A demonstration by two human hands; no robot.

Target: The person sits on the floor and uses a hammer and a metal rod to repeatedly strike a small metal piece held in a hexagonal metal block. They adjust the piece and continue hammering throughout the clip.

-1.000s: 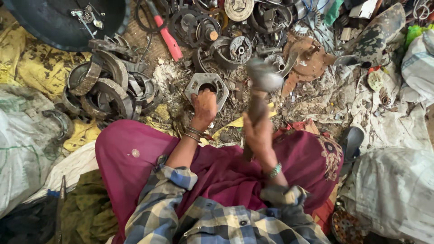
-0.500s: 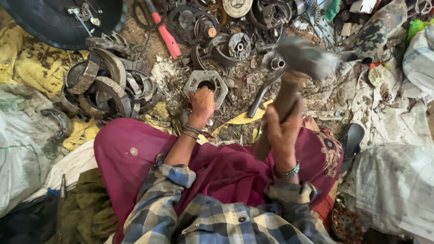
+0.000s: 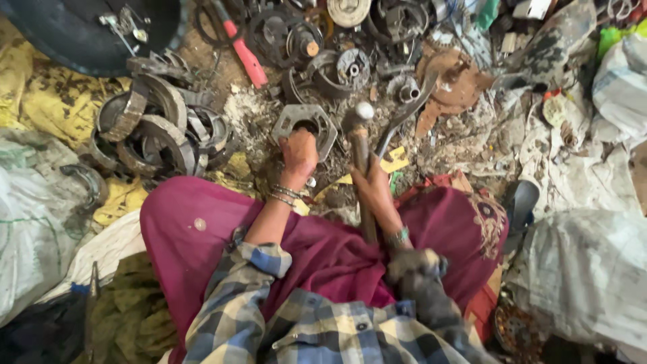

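Left hand clamped on hexagonal metal plate lying on littered ground; right hand gripping hammer, head down beside plate. Plate apparently intact, pounding seemingly unfinished.

We see a magenta cloth across the lap, blue, white and yellow checked sleeves, a red-handled tool, grey metal bracket, and yellow sacking.

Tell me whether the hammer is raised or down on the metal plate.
Raised: the hammer stands upright in the right hand, its head beside, not on, the metal plate.
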